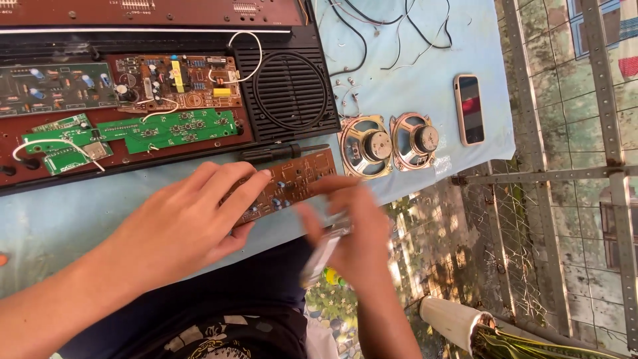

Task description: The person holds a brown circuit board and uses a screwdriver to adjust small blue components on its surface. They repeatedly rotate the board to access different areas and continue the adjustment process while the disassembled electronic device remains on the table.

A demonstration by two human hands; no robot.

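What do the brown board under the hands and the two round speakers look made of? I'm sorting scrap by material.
Brown board: looks like matte brown resin laminate, flat and dull, with small parts on it. Two round speakers: seemingly metal, since the frames shine gold-grey and the round centre magnets look dull grey.

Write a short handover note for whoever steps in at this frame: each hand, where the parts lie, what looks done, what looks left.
Left hand: fingers resting on the brown circuit board at the table's near edge, steadying it.
Right hand: motion-blurred, gripping a small shiny object I cannot identify, beside the board's right end.
Parts: black screwdriver just behind the board; two loose speakers to its right; phone beyond them; opened black chassis with boards inside, at the back.
Done: speakers and this board are out of the chassis.
Left: green boards remain in the chassis.
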